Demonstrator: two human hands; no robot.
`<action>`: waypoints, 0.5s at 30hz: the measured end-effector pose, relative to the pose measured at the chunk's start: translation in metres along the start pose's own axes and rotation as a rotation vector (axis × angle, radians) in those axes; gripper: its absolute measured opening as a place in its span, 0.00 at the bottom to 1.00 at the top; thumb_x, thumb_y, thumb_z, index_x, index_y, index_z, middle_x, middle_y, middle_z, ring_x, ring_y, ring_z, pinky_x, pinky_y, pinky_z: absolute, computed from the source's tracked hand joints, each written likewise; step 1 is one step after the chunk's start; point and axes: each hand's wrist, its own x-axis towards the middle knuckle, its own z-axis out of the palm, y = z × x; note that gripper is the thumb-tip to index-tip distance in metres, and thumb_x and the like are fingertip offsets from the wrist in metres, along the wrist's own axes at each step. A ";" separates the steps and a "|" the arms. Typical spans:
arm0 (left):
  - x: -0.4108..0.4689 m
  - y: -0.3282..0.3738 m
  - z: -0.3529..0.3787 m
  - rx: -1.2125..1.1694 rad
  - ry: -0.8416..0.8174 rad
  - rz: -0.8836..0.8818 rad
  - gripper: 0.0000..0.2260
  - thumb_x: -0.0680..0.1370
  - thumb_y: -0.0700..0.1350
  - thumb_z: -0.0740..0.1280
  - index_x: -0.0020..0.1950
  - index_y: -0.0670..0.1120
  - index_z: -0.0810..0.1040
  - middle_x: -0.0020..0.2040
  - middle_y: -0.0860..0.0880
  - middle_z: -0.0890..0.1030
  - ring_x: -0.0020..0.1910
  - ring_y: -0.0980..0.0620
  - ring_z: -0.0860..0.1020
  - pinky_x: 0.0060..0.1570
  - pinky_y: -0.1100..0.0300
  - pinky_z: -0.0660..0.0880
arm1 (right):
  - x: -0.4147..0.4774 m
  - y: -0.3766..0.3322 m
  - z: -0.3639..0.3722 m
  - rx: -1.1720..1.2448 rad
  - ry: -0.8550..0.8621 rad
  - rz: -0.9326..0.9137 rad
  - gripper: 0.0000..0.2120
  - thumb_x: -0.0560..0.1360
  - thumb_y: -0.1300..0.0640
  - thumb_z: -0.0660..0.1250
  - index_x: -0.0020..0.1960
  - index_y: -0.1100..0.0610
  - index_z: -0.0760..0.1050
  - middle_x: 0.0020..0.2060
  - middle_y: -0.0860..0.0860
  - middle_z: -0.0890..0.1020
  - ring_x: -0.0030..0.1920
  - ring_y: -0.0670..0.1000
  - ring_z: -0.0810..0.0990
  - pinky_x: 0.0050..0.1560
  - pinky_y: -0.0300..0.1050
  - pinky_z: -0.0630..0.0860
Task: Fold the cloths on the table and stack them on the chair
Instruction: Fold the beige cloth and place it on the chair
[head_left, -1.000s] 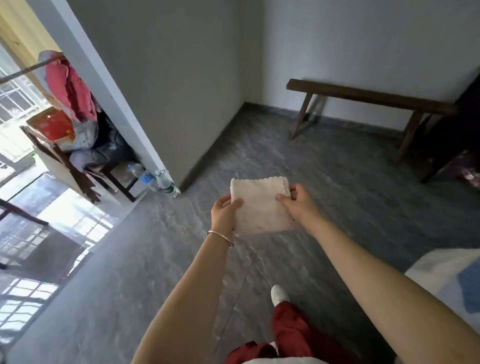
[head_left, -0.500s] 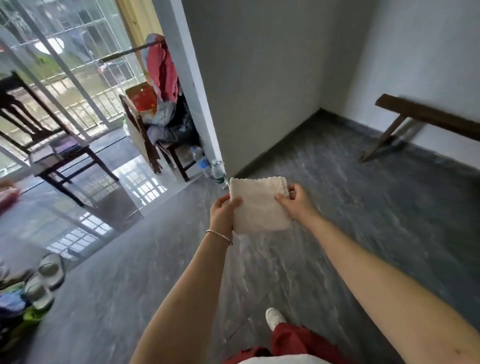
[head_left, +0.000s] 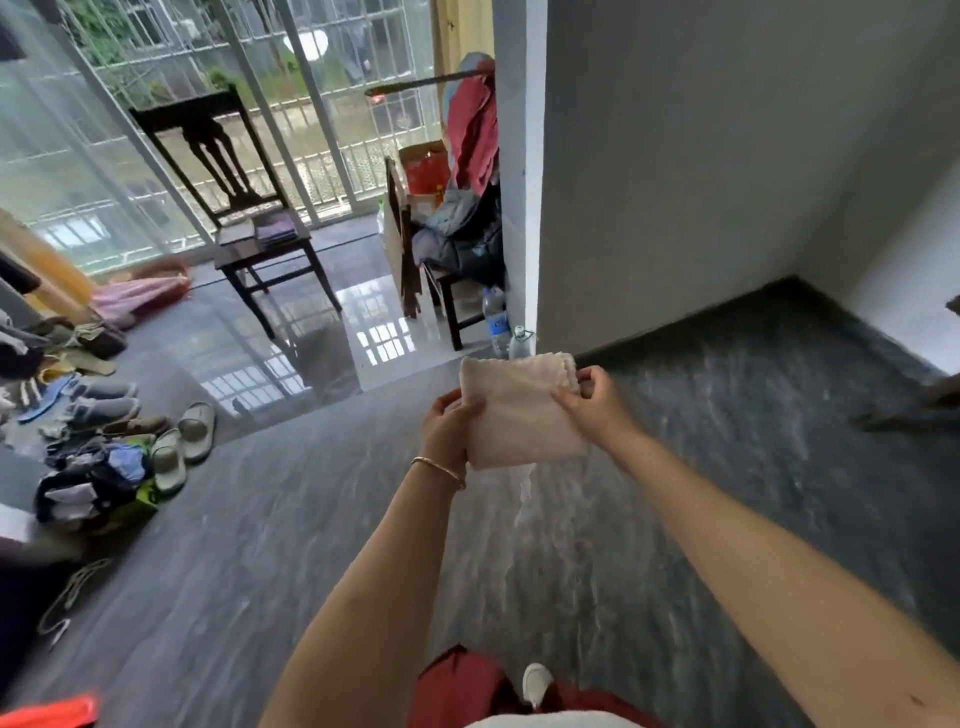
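Observation:
A folded cream cloth (head_left: 519, 410) is held in the air in front of me, above the grey floor. My left hand (head_left: 447, 428) grips its left edge with the thumb on top. At its right side my right hand (head_left: 592, 397) pinches the cloth near the upper corner. A dark wooden chair (head_left: 236, 208) stands by the glass doors at the upper left. A small stack of folded cloths (head_left: 278, 228) lies on its seat. The table is out of view.
A grey wall corner (head_left: 519, 208) juts out ahead. A second chair (head_left: 447, 244) piled with clothes stands beside it, with two plastic bottles (head_left: 496, 322) on the floor. Slippers (head_left: 182, 441), shoes and heaped clothes line the left edge.
My view has swung left: the bench left the frame, and the dark chair with its stack came into view. Both hands keep the same hold on the cloth.

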 end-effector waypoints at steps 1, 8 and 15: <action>0.003 0.002 -0.003 -0.005 0.022 0.004 0.20 0.72 0.34 0.68 0.63 0.36 0.73 0.59 0.36 0.77 0.50 0.42 0.78 0.49 0.51 0.78 | 0.004 -0.003 0.004 -0.003 -0.020 -0.009 0.13 0.73 0.54 0.69 0.54 0.56 0.70 0.47 0.52 0.77 0.48 0.53 0.77 0.52 0.50 0.74; 0.024 0.020 -0.034 -0.041 0.161 0.034 0.20 0.72 0.33 0.68 0.63 0.35 0.72 0.59 0.34 0.77 0.53 0.41 0.77 0.59 0.45 0.75 | 0.030 -0.026 0.043 -0.072 -0.134 -0.075 0.18 0.74 0.53 0.68 0.60 0.59 0.70 0.49 0.51 0.76 0.48 0.50 0.75 0.43 0.41 0.70; 0.048 0.047 -0.077 -0.096 0.251 0.062 0.20 0.72 0.32 0.68 0.64 0.33 0.71 0.58 0.34 0.77 0.53 0.41 0.77 0.60 0.44 0.74 | 0.056 -0.052 0.102 -0.074 -0.221 -0.099 0.17 0.73 0.53 0.69 0.58 0.59 0.70 0.50 0.53 0.78 0.48 0.52 0.77 0.47 0.44 0.73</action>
